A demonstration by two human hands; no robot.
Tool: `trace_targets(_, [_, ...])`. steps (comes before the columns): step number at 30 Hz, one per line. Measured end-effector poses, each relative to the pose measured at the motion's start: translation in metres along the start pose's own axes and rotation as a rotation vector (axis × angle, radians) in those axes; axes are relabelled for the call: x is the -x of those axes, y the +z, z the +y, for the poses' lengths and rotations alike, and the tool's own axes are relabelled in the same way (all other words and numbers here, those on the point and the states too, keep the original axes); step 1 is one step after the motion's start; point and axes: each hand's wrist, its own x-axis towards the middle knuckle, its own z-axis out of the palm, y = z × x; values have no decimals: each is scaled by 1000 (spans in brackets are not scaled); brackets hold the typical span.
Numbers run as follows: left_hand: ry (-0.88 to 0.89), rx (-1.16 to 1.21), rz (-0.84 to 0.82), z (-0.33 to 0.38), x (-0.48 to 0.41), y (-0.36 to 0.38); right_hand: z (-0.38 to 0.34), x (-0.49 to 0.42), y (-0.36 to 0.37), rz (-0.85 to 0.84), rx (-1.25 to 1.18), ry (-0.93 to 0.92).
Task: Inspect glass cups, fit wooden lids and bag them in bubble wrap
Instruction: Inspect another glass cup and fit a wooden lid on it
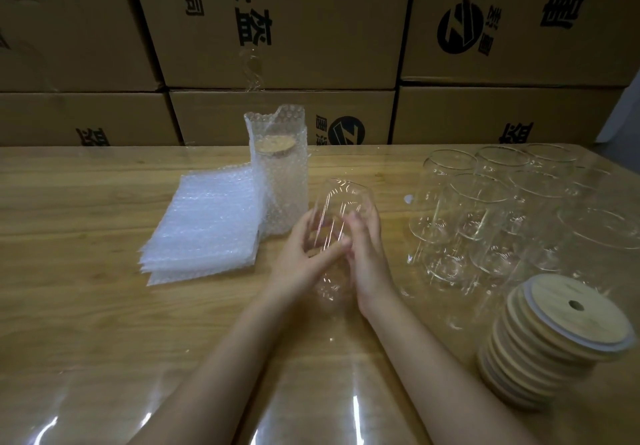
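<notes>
Glass cup [337, 209] held tilted in both hands at centre frame; inspection judged to be in hand.

Left of centre, a flat stack of bubble bags [204, 226] is laid on the table [86, 271], within easy reach for bagging. Just beside it, one bagged cup [280, 174] is stood upright, its wooden lid seen through the wrap; one unit is judged done. At centre, the bare cup is gripped on its left side by the left hand [304, 257], fingers curled round it and thumb across the front. Its right side is clasped by the right hand [367, 257]. The mouth is pointed away, probably so the wall can be checked against the light. No lid is fitted. At right, empty cups [485, 209] are grouped; at lower right, lids [561, 340] are stacked.
</notes>
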Motion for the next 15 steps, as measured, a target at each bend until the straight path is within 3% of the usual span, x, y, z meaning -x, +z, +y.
trace_targets(3, [133,-174,-5,-11,0,0,-1,5,-1,-61,88,-72])
trace_targets(6, [174,-98,-27,-18,0,-1,1,6,-4,-62,202,-127])
trace_targets(15, [253,-175,-2,-22,4,1,11,5,-10,-72,302,-163])
